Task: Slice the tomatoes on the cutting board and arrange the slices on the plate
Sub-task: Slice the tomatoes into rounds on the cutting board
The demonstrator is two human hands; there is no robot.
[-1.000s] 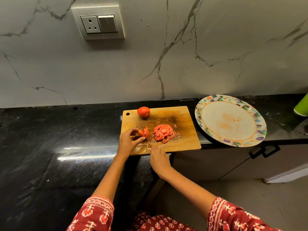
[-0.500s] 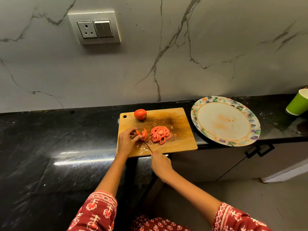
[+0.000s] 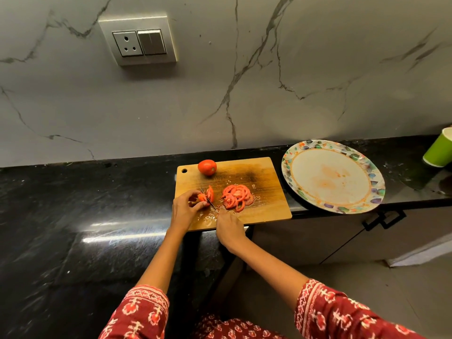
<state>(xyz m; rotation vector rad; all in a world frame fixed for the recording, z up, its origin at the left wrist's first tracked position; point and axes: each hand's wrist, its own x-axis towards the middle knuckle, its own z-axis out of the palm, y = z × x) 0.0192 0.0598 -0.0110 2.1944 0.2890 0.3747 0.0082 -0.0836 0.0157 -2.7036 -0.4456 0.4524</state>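
Note:
A wooden cutting board (image 3: 264, 211) lies on the black counter. My left hand (image 3: 184, 209) pinches the remaining piece of a tomato (image 3: 203, 197) near the board's left side. My right hand (image 3: 228, 228) grips a knife (image 3: 209, 201) whose thin blade stands in that tomato, with cut slices leaning on the blade's right. A pile of tomato slices (image 3: 236, 196) lies in the board's middle. One whole tomato (image 3: 207, 167) sits at the board's far edge. The round plate (image 3: 367, 194) with a flowered rim lies to the right, holding no slices.
A green cup (image 3: 439, 152) stands at the far right of the counter (image 3: 73, 204). The marble wall with a socket and switch panel (image 3: 139, 40) rises behind. The board's near edge and the plate overhang the counter's front edge above a cabinet handle (image 3: 384, 220).
The hands stay at the same tomato piece with the knife in it. The view has shifted slightly, so the green cup shows more at the right.

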